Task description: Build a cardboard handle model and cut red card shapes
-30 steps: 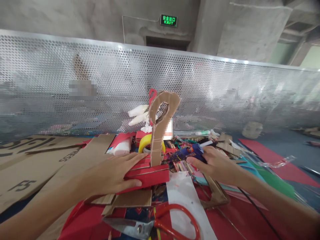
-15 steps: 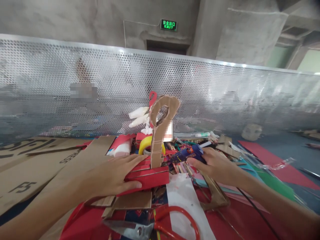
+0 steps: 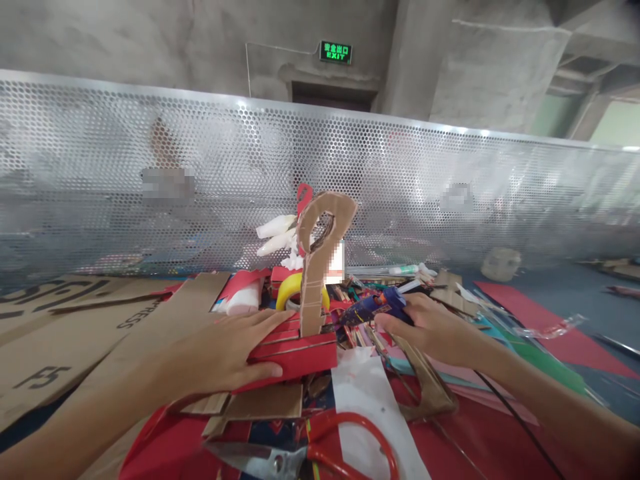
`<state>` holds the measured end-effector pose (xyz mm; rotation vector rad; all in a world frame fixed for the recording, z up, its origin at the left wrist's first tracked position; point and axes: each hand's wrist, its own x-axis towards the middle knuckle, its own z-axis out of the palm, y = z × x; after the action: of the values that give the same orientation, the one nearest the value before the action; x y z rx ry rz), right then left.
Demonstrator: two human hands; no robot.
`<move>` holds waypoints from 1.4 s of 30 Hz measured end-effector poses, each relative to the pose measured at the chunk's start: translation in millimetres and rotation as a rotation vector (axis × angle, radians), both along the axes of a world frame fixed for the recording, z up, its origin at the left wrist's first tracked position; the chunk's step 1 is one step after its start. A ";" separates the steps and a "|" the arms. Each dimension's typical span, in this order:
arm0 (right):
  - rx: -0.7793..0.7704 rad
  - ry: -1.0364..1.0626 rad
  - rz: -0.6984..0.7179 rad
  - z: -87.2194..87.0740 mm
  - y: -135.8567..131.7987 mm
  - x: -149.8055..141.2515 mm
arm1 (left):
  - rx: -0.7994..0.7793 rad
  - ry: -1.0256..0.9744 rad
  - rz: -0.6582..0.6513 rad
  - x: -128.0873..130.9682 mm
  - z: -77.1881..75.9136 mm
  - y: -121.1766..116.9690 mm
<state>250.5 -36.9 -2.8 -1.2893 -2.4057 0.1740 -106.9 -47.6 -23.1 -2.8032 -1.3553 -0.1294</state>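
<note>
Scissors (image 3: pixel 295 457) lie nearest, one pair with red handles, beside one white sheet (image 3: pixel 370 407); beyond them, the left hand (image 3: pixel 235 347) holds the left part of one red base (image 3: pixel 305 357), fingers spread over its top and thumb against its near side; the right hand (image 3: pixel 435 327) has its fingers wrapped around one glue gun (image 3: pixel 373 308), whose nozzle points left toward the foot of one brown cardboard hook (image 3: pixel 314 287); whether the tip touches, I cannot tell.

The hook stands upright on the red base, between the two hands; judging by this, the base is built and faced in red, and the hook is set in place, while the gluing at its foot seems unfinished; the hook's surface is bare cardboard, so any covering of it appears not yet done.

Behind the hook sit one yellow tape roll (image 3: pixel 290 288), two long white pieces (image 3: pixel 275 228) and one smaller red hook (image 3: pixel 304 195); the scraps to the right are too jumbled to count; farthest off, one perforated metal screen (image 3: pixel 225 167) runs across, with one green exit sign (image 3: pixel 336 52) on the wall above.
</note>
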 end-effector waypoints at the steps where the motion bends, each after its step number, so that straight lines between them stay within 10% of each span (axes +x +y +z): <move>1: -0.011 0.003 0.001 1.0 -0.5 -0.2 | 0.002 0.001 0.002 -0.6 -0.9 0.8; 12: -0.474 0.271 0.039 14.8 2.8 15.9 | 0.008 -0.015 -0.007 1.1 3.5 -1.0; 19: -0.528 0.006 0.025 17.1 8.6 27.4 | -0.013 -0.033 -0.002 -1.3 1.9 1.2; 27: -0.424 -0.449 0.252 2.7 -10.3 9.5 | -0.049 -0.018 0.033 0.2 4.6 2.7; 36: -0.135 -0.466 0.255 -21.7 -47.6 -2.4 | -0.081 -0.035 0.118 -1.1 2.8 6.6; 42: -0.207 -0.418 0.237 -6.2 -43.2 0.5 | -0.105 -0.053 0.139 -4.2 0.9 9.9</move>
<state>251.0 -80.0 -9.0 -1.2184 -2.9667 0.2461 -111.2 -37.7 -22.2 -2.7952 -1.6083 -0.1338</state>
